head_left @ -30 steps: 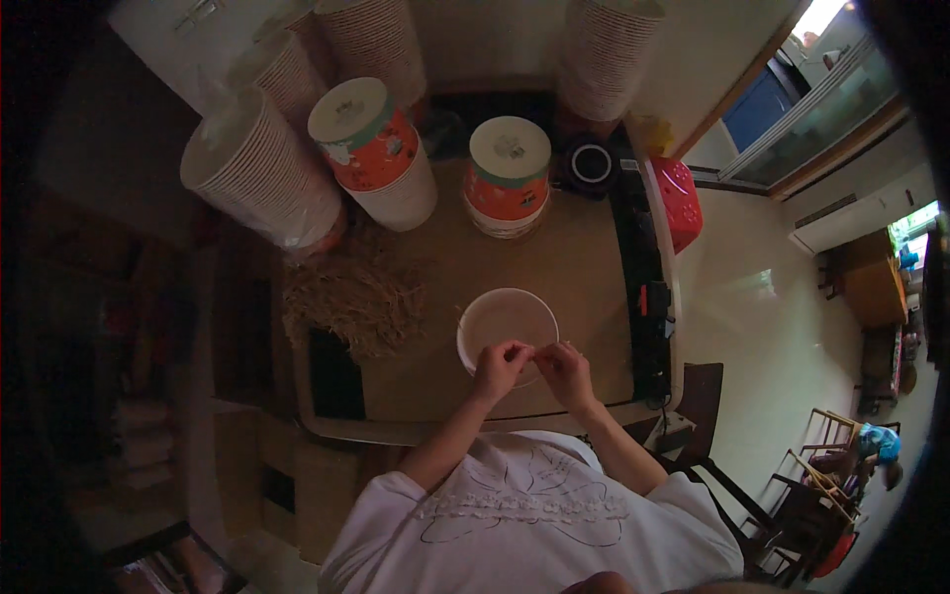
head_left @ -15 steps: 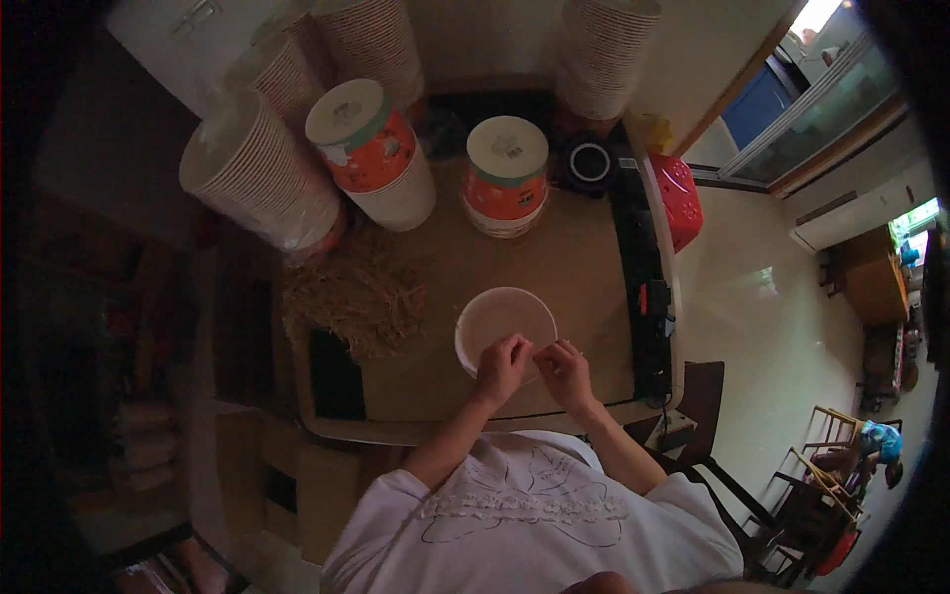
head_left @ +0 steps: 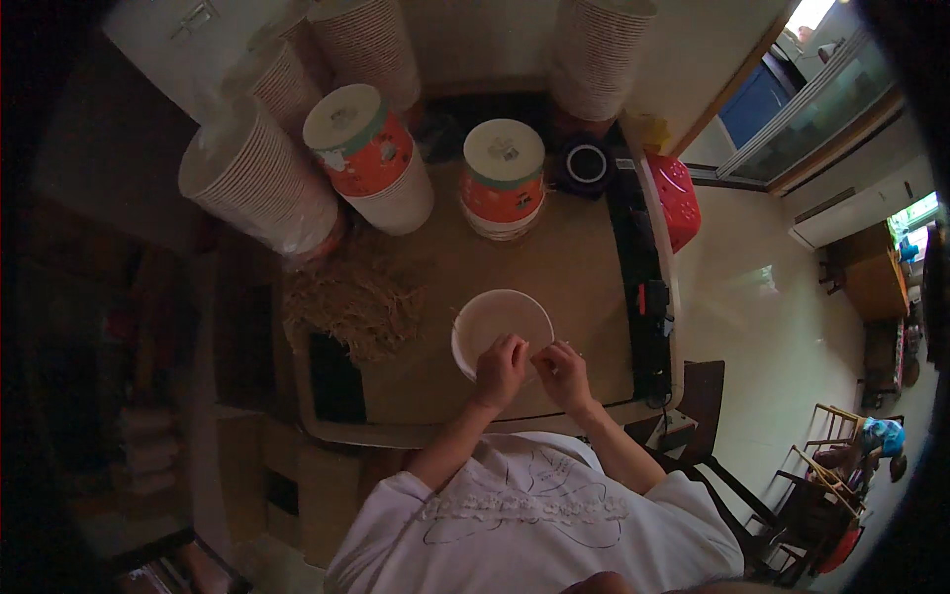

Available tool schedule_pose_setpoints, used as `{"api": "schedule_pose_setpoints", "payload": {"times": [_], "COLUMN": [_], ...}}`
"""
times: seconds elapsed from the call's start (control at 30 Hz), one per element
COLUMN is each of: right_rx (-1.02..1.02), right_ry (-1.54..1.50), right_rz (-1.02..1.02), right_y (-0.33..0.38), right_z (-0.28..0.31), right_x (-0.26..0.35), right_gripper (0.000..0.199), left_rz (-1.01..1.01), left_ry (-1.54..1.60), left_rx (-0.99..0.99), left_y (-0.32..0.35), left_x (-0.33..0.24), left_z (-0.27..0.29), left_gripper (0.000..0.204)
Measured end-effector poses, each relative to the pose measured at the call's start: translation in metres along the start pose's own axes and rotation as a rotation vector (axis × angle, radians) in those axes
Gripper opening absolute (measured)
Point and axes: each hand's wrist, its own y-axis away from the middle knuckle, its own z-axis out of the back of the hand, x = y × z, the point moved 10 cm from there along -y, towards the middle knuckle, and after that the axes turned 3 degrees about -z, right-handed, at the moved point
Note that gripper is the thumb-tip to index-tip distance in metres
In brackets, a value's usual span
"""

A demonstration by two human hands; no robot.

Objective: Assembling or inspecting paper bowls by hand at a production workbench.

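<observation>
A white paper tub (head_left: 501,315) stands with its open mouth up near the table's front edge. Over its near rim my left hand (head_left: 502,372) is closed in a pinch. Close to its right, my right hand (head_left: 562,376) pinches too, the fingertips of both nearly meeting. Whatever lies between the fingers is too small to make out. A thin strand seems to stick out at the tub's left rim. Left of the tub lies a loose heap of brown paper-like strands (head_left: 354,302).
Upside-down orange-and-white tub stacks stand behind, one on the left (head_left: 368,163) and one in the middle (head_left: 503,183). Bagged white tub stacks (head_left: 259,183) line the back. A dark round device (head_left: 586,166) sits back right. Beyond the table are a red plastic stool (head_left: 673,203) and a dark chair (head_left: 701,411).
Almost nothing differs. Both hands keep their pinch over the tub, with only slight finger movement and a small shift of the whole view.
</observation>
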Motion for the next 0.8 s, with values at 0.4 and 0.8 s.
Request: {"api": "schedule_pose_setpoints", "payload": {"times": [0.4, 0.8], "right_rx": [0.283, 0.253], "right_ry": [-1.072, -1.401], "right_rz": [-0.985, -0.835], "right_y": [0.074, 0.075], "right_z": [-0.045, -0.063], "right_x": [-0.082, -0.121], "right_gripper": [0.023, 0.016], "left_rz": [0.148, -0.092], "left_ry": [0.148, 0.021], "left_rx": [0.176, 0.172], "left_y": [0.029, 0.051], "left_x": [-0.026, -0.038], "left_z": [-0.013, -0.024], "left_gripper": [0.009, 0.012]}}
